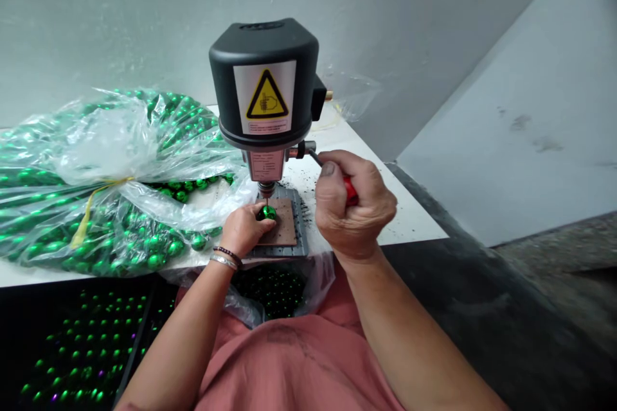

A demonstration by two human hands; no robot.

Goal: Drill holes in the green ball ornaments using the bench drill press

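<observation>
A small bench drill press [264,83] with a black housing and a yellow warning label stands on the white table. My left hand [245,228] pinches a shiny green ball [267,212] on a brown board [284,225] that lies on the grey drill base [301,218]. The thin drill bit [267,201] comes straight down to the top of the ball; whether it has gone in I cannot tell. My right hand [355,200] is wrapped round the red-gripped feed lever [351,191] at the drill's right side.
A big clear plastic bag [110,148] of green balls, tied with yellow string, fills the table's left. Dark shavings [306,209] lie around the base. Below the front edge, an open plastic bag [318,286] and a black tray [137,334] hold more green balls.
</observation>
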